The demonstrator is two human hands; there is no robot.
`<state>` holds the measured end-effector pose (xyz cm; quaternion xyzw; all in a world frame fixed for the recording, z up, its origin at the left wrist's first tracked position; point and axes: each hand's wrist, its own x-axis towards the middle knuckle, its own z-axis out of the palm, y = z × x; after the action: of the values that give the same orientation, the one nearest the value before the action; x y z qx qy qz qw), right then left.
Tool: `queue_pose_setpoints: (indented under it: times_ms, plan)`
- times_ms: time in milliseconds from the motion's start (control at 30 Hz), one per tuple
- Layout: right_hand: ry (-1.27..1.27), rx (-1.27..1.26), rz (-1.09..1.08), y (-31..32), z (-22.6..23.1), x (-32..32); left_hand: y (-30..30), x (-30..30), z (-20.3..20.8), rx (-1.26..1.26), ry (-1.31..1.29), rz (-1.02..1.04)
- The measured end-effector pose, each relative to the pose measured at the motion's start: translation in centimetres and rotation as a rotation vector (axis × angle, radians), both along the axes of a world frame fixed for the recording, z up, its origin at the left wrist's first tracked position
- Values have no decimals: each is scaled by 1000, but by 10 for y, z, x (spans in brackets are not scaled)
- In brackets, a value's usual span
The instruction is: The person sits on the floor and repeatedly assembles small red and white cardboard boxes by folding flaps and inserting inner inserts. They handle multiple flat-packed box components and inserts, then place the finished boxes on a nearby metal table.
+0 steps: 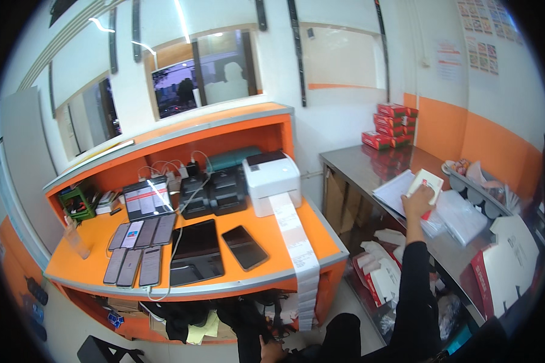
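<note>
My right arm reaches out over the steel table (375,175) on the right. At its end, my right hand (419,202) is closed on a small cream carton with red on it (425,180). This carton is tilted over some white sheets of paper (394,192). Clear plastic bags (463,216) lie just right of the hand. Low at the bottom edge, my left hand (273,350) rests by my dark-clothed leg. Its fingers are too small and partly hidden to read, and nothing shows in it.
An orange counter (284,269) on the left holds several phones (130,266), a tablet (196,251), a laptop (148,198) and a label printer (273,181) trailing a long paper strip (296,242). Red boxes (390,127) are stacked at the far wall. Folded white cartons (508,260) stand right.
</note>
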<state>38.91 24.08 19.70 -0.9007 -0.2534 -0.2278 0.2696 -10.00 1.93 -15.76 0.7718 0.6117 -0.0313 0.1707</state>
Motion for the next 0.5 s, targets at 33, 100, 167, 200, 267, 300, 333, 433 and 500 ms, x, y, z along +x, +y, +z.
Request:
queue_pose_setpoints:
  times_ms: [33,100,167,200,267,300,333,433,500]
  plan:
    - [29,30,18,-6,4,-7,0,-1,1,17,-18,13]
    - [58,164,152,-30,8,-36,-4,-6,4,46,-56,51]
    - [-63,530,578,-49,-40,21,7,5,8,92,-128,37]
    - [353,893,916,-69,-56,7,9,3,11,116,-147,53]
    - [1033,1109,1494,-144,-44,-76,11,-3,18,159,-193,82]
    - [1206,960,1634,-161,-61,-95,15,-1,20,178,-214,78]
    - [1369,653,1723,-167,-92,-112,16,-1,22,200,-238,77]
    - [1720,-447,1654,-165,-211,-163,26,8,29,265,-309,41]
    - [1866,-770,1470,-152,-282,-204,29,8,33,302,-344,29]
